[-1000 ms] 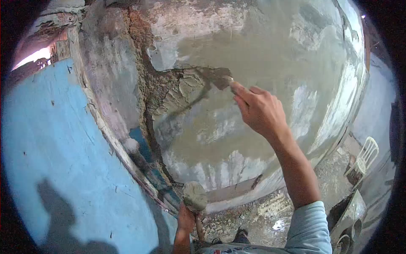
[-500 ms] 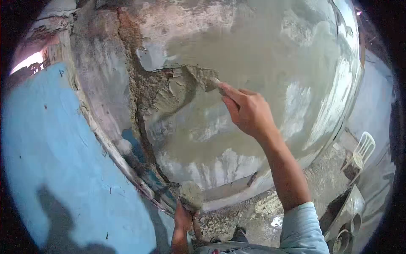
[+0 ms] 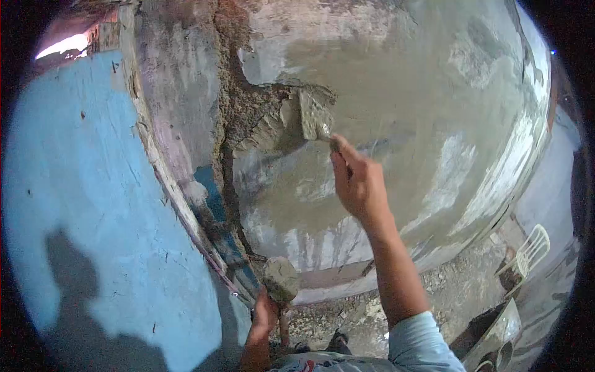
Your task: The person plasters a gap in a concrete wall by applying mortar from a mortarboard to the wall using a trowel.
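Observation:
My right hand (image 3: 362, 186) grips the handle of a trowel (image 3: 317, 118), its mortar-smeared blade held against the wall at the upper edge of a rough patch. Left of the blade, ridged wet mortar (image 3: 266, 133) covers part of the exposed coarse area. Low in view, my left hand (image 3: 264, 313) is closed at a round load of grey mortar (image 3: 281, 279); what supports it underneath is hidden. Around the patch, the wall (image 3: 384, 105) has a damp grey-brown coat with paler streaks.
A deep vertical crack (image 3: 229, 180) runs down beside the patch. A blue-painted panel (image 3: 80, 155) with a wooden edge strip (image 3: 152, 149) stands on the left. Rubble lies on the floor (image 3: 359, 310). At the lower right are a white plastic chair (image 3: 530, 254) and a tilted board (image 3: 499, 335).
My right hand has come down slightly, and the trowel blade is now turned more upright. The whole view has shifted, with the wall appearing farther right. The left hand still holds the mortar load.

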Demonstrator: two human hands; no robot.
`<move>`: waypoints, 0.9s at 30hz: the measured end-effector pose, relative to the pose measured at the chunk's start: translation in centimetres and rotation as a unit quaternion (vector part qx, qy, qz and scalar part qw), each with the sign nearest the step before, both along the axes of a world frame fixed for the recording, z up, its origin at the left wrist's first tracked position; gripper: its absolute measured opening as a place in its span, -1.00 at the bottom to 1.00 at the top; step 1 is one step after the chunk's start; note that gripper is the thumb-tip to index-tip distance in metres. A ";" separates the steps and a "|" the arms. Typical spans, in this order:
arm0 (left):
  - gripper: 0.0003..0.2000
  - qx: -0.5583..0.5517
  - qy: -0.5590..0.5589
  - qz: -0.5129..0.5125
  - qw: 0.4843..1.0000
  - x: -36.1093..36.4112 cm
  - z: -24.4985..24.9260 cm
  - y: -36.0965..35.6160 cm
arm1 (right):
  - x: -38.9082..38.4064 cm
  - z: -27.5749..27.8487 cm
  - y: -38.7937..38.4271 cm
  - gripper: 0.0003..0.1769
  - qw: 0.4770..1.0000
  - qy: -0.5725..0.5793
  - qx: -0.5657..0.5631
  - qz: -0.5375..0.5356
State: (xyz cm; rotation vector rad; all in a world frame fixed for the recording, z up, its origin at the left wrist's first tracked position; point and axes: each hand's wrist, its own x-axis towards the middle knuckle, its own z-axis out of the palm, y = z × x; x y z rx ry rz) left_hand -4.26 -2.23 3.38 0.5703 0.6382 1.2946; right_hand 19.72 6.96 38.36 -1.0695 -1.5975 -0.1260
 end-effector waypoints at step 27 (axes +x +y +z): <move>-0.37 -0.021 -0.053 -0.018 0.998 0.0 1.8 -0.4 | -2.2 -4.8 -1.9 -0.59 0.998 -0.025 -0.050 -0.002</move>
